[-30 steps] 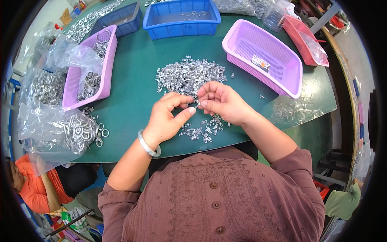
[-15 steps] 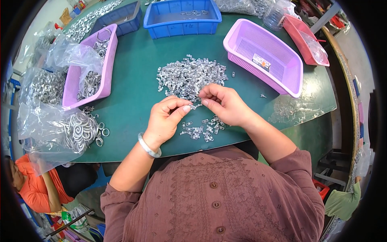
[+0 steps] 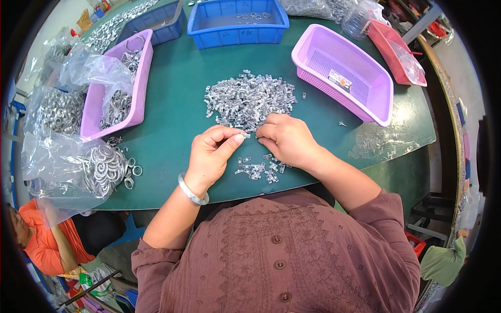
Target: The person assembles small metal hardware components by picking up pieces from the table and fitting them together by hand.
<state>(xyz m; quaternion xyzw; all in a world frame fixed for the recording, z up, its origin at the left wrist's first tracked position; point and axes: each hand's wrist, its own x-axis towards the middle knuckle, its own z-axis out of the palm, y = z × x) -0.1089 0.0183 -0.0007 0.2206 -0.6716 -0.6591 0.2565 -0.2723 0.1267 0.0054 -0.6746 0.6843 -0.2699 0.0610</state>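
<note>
My left hand [image 3: 215, 148] pinches a small silver metal piece [image 3: 245, 135] between thumb and forefinger. Close beside it, my right hand [image 3: 286, 140] has its fingers bent and pressed together; what they hold, if anything, is too small to make out. Both hands are at the near edge of a large pile of small silver metal pieces [image 3: 249, 98] on the green table. A smaller group of similar pieces [image 3: 255, 170] lies between my forearms, nearer to me.
A pink basket [image 3: 383, 101] with a label inside stands to the right, a red tray [image 3: 383, 39] beyond it. At the back is a blue bin [image 3: 237, 37]. Metal rings and clear bags surround another pink basket [image 3: 140, 99] on the left. A person in orange [image 3: 49, 242] sits at lower left.
My right hand has shifted slightly, its fingers curling downward and closing. The left hand still pinches a metal piece, which has turned a little and risen slightly.
</note>
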